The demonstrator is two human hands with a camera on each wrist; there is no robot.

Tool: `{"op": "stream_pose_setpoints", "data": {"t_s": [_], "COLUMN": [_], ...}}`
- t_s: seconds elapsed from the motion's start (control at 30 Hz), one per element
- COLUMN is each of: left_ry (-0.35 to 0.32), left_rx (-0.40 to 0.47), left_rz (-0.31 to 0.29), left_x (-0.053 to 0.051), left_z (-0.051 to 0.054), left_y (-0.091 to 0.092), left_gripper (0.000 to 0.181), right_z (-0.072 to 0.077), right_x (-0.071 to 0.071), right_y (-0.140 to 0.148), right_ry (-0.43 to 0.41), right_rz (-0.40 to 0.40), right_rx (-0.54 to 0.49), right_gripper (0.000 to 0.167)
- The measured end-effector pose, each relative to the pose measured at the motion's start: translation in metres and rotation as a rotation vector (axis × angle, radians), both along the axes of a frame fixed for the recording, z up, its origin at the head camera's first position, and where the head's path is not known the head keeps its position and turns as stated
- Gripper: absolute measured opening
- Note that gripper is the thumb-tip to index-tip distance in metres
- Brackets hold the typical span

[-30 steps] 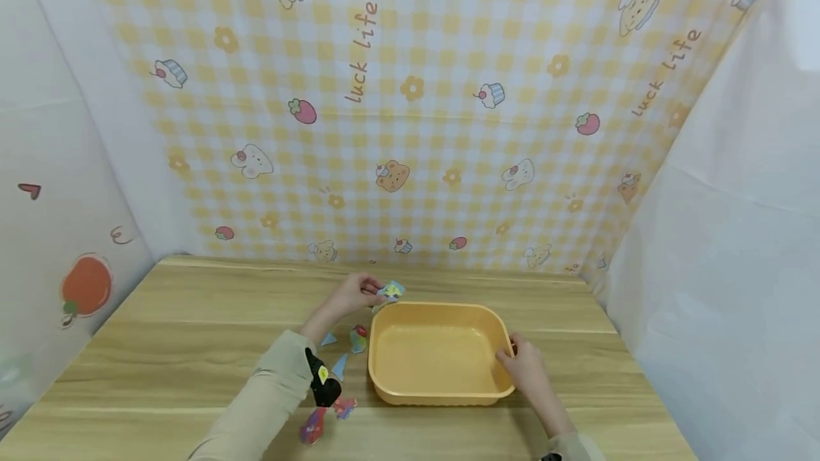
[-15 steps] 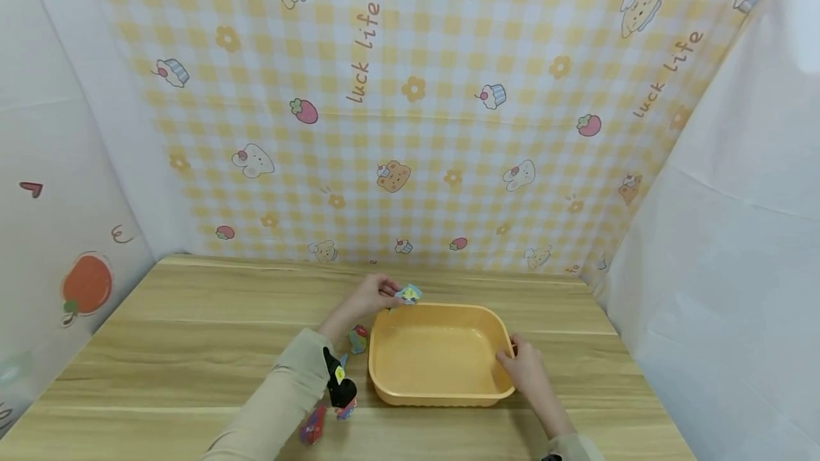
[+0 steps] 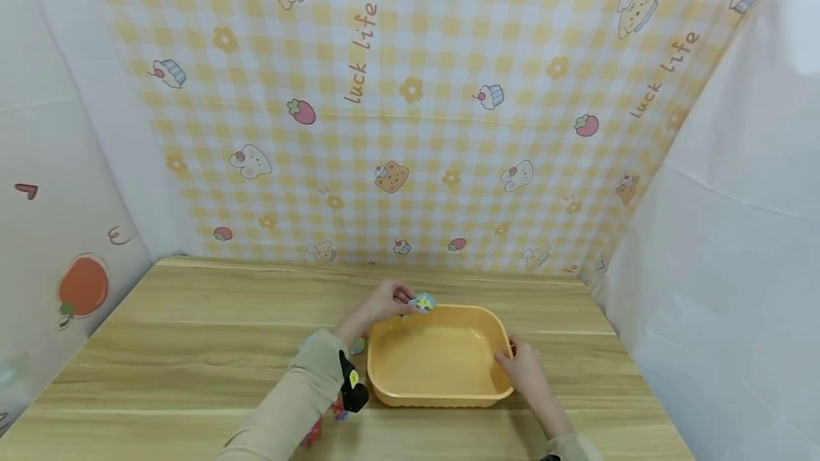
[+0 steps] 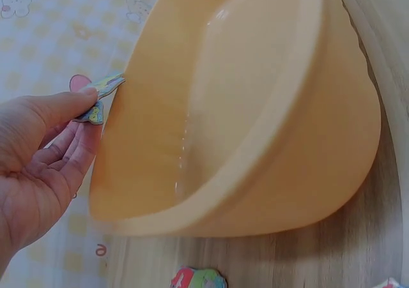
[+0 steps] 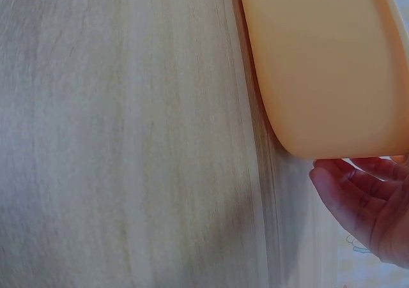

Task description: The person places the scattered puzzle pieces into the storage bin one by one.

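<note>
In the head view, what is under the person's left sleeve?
Reddish pieces peek out beside the sleeve, on the table. Their covered parts, and anything else beneath, cannot be seen.

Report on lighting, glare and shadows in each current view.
Head: bright, washed out toward the upper right edge; left wrist: dimmer, with small glints inside the yellow basin; right wrist: also dim, a soft shadow on the wooden tabletop toward the bottom.

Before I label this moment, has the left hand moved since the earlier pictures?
Yes: in the head view, the left hand has moved right relative to the tray.
</note>
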State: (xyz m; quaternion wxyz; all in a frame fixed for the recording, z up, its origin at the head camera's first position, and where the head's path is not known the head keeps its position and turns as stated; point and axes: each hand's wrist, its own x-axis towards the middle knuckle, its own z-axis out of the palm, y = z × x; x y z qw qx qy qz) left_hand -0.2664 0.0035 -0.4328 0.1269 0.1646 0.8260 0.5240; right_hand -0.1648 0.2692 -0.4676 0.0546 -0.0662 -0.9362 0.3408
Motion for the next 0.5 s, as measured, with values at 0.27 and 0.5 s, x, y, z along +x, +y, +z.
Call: {"op": "stream_pose_setpoints", "data": {"t_s": [0.27, 0.5], "left_ry": [-0.012, -0.016], "left_rx": [-0.002, 0.0], "left_rz": [-0.01, -0.044], "left_x": [0.0, 0.003], "left_z": [-0.001, 0.003], "left_y": [0.014, 0.022], "left_gripper": [0.024, 0.021], "right_z": [0.0, -0.002], "right_x": [0.0, -0.001], "right_y": [0.0, 0.001], "right_ry": [-0.009, -0.002], "right_rz": [-0.001, -0.002], "right_rx": [0.004, -0.008], "right_gripper": [0.029, 0.028]}}
